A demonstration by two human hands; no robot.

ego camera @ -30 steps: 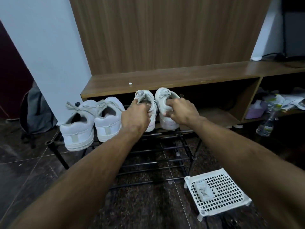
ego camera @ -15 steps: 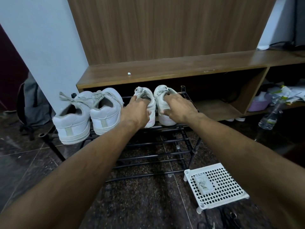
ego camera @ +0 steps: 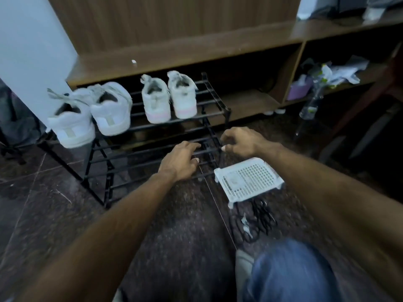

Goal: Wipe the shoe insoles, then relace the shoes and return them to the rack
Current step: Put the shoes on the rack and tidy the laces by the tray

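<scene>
Two small white shoes with pink soles, the left one (ego camera: 156, 100) and the right one (ego camera: 183, 96), stand side by side, heels toward me, on the top tier of the black metal rack (ego camera: 216, 99). A bigger white pair (ego camera: 91, 114) sits further left on the same tier. My left hand (ego camera: 181, 161) hovers lower down, over the rack's lower bars, fingers loosely curled and holding nothing. My right hand (ego camera: 241, 140) hangs beside the rack's right end, fingers also loosely curled and empty. Neither hand touches a shoe.
A white perforated plastic stand (ego camera: 250, 180) with a small cloth-like piece on it sits on the dark floor right of the rack; black cords (ego camera: 259, 216) lie beside it. A wooden shelf unit (ego camera: 196, 53) stands behind, a clear bottle (ego camera: 310, 105) at right, my blue-jeaned knee (ego camera: 290, 271) below.
Both hands let go of the small white shoes, which stay on the top tier, and drew back toward me and downward. The camera tilted down and back.
</scene>
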